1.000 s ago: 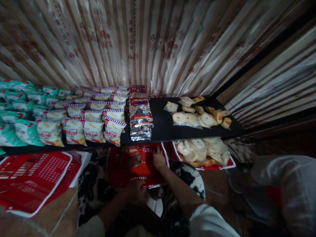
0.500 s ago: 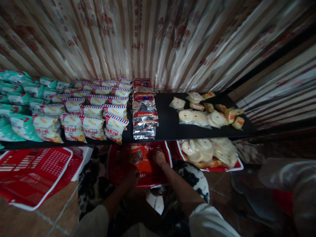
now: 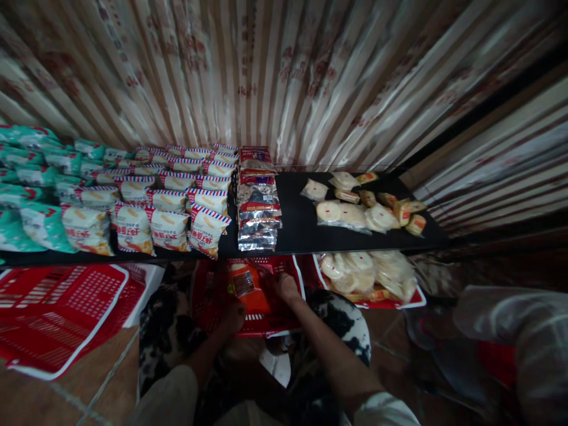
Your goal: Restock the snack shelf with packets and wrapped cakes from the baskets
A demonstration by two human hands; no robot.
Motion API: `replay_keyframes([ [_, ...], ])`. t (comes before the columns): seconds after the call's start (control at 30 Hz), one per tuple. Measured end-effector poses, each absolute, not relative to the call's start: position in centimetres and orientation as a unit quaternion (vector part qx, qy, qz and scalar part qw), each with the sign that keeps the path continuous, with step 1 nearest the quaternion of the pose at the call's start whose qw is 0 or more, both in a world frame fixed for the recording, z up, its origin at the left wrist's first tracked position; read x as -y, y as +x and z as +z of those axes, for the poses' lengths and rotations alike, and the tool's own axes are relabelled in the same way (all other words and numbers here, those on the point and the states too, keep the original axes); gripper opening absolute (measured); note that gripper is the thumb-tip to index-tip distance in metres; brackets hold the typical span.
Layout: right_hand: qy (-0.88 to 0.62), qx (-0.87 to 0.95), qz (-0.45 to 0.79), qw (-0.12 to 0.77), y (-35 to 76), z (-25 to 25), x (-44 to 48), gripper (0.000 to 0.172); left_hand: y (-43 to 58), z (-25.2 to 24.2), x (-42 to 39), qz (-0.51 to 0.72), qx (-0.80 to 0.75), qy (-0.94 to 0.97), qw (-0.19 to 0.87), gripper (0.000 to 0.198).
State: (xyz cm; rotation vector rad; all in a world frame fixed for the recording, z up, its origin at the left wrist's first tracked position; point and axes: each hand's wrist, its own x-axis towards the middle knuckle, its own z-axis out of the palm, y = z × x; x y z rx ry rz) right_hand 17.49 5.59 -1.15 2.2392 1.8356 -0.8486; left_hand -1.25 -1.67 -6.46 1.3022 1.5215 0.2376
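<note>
In the middle of the view, a red plastic basket (image 3: 290,322) with a white rim rests between my knees, under the front edge of the shelf. Inside lies an orange packet (image 3: 261,299) with a dark printed label. My left hand (image 3: 234,316) is at the near left side of the basket, close to the packet; its fingers are lost in shadow. My right hand (image 3: 287,288) reaches in over the packet's right side. Its fingers point toward the far wall of the basket and are dim and blurred, so a grip cannot be made out.
A black shelf (image 3: 296,228) carries rows of white snack bags (image 3: 170,229), teal bags (image 3: 44,225), silver-red packets (image 3: 258,201) and wrapped round flat breads (image 3: 341,213). Red baskets stand left (image 3: 104,290) and right (image 3: 361,305). Another person's sleeve (image 3: 501,313) is at right.
My right hand's fingers have shifted forward and left over the orange packet. My left hand has moved slightly left. The view has shifted a little.
</note>
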Motion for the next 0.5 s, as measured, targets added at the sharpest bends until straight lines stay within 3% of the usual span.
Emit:
replay_keyframes([
  [0.17,0.737,-0.619,-0.270,0.029,17.6,1.3,-3.0,0.023,-1.5,-5.3,1.6,0.171,-0.637,0.556,0.505,0.019],
  [0.5,0.573,-0.750,-0.287,-0.167,15.8,7.6,1.1,0.009,-0.9,-0.7,3.0,0.303,-0.576,0.622,0.435,0.060],
])
